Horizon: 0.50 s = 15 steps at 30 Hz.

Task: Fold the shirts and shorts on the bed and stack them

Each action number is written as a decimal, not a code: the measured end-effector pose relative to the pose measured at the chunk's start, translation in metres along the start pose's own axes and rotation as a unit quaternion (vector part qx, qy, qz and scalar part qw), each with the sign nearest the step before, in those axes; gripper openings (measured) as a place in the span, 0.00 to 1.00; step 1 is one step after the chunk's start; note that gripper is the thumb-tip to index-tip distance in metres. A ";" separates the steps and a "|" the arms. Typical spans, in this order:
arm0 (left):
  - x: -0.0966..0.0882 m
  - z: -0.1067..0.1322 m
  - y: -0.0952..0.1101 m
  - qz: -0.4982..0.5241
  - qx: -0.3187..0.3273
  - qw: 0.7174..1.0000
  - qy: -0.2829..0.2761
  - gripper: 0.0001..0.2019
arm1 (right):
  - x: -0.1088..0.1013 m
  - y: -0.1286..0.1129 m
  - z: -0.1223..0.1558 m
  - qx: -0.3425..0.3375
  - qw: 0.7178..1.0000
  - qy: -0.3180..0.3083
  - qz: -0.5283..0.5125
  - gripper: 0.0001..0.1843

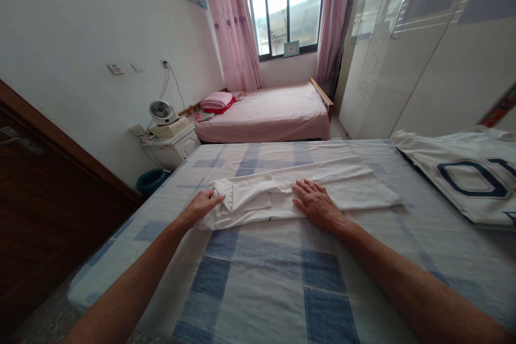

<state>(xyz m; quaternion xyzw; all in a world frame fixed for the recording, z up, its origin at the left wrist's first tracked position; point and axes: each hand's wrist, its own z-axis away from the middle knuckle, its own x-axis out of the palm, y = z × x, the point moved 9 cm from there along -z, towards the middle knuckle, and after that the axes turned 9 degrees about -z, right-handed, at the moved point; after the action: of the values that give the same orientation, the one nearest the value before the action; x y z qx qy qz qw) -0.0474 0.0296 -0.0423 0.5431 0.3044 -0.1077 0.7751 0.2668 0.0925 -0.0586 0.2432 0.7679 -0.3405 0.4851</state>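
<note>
Plainly, white cloth (252, 201) is pinched by the left hand (201, 205) and overlain by the right hand (316, 205), fingers (305, 189) extended. Nearby fabric (475, 174) is marked "O" or zero.

Two bare hands, one left hand (203, 204) and one right hand (316, 204). One white garment (250, 201) between them, one white jersey (471, 180) to the right. Two beds: one near bed (266, 301), one far bed (278, 113). Far off, one window (278, 5), one clock (291, 49) and two pink curtains (234, 21). Along the left, one door (52, 209), one bin (151, 181), one nightstand (189, 144), one fan (162, 112), three wall plates (116, 69). One wardrobe (427, 54) at right.
</note>
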 end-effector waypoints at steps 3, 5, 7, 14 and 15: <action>0.004 0.001 0.007 -0.049 0.015 0.999 -0.015 0.17 | 0.000 0.000 0.000 0.001 1.000 -0.005 0.001 0.27; 0.011 0.000 0.004 -0.035 -0.004 0.998 -0.046 0.18 | 0.000 0.000 -0.001 0.001 1.000 -0.005 -0.001 0.27; 0.018 0.001 -0.003 0.004 -0.041 0.995 -0.087 0.18 | 0.000 0.000 -0.001 0.001 1.000 -0.005 -0.003 0.26; 0.038 0.011 -0.005 0.166 -0.119 0.968 -0.146 0.15 | 0.001 0.000 0.000 0.000 1.000 -0.004 0.003 0.27; 0.040 0.013 -0.002 0.179 -0.116 0.967 -0.142 0.15 | 0.001 0.000 0.000 0.001 1.000 0.000 0.003 0.27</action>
<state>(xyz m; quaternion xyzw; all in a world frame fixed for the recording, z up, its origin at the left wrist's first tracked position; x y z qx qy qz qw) -0.0122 0.0240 -0.0642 0.4740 0.0995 -0.0071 0.8749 0.2666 0.0924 -0.0592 0.2463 0.7669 -0.3397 0.4857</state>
